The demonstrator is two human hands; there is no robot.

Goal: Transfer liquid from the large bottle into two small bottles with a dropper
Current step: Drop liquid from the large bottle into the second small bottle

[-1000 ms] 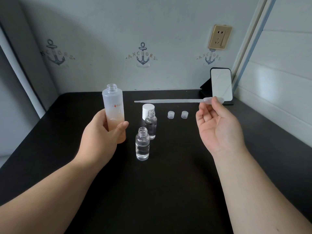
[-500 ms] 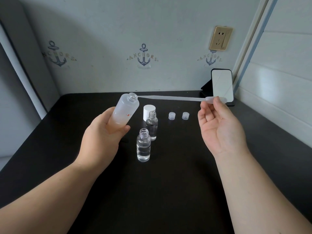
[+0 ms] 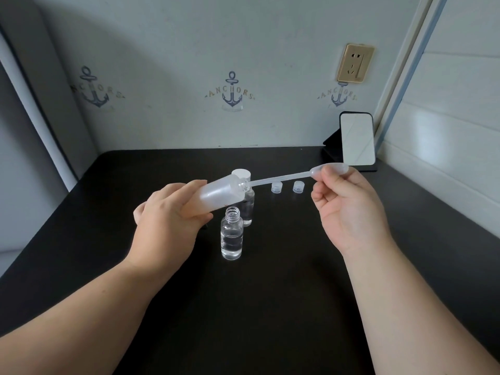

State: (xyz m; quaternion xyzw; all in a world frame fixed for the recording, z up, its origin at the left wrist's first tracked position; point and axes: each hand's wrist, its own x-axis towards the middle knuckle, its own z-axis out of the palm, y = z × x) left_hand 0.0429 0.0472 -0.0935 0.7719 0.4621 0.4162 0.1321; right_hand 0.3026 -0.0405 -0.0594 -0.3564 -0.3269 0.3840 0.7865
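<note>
While tilted, bottle [image 3: 216,194] in fingers [image 3: 189,190]

Black table [image 3: 270,307], propped phone [image 3: 357,140], gold wall socket [image 3: 355,63], anchor stickers [image 3: 231,90]

The matte black worktop [image 3: 270,307] carries two clear glass small bottles [image 3: 231,236] and two translucent whitish ribbed plastic caps [image 3: 276,187], beside a round white cap [image 3: 241,173]. The frosted large plastic bottle [image 3: 216,194] shades from milky white to peach, and the slender plastic dropper [image 3: 284,177] is translucent white. The pale grey wall [image 3: 189,50] bears navy anchor prints [image 3: 232,91] with gold lettering and a gold socket plate [image 3: 355,63].
</note>
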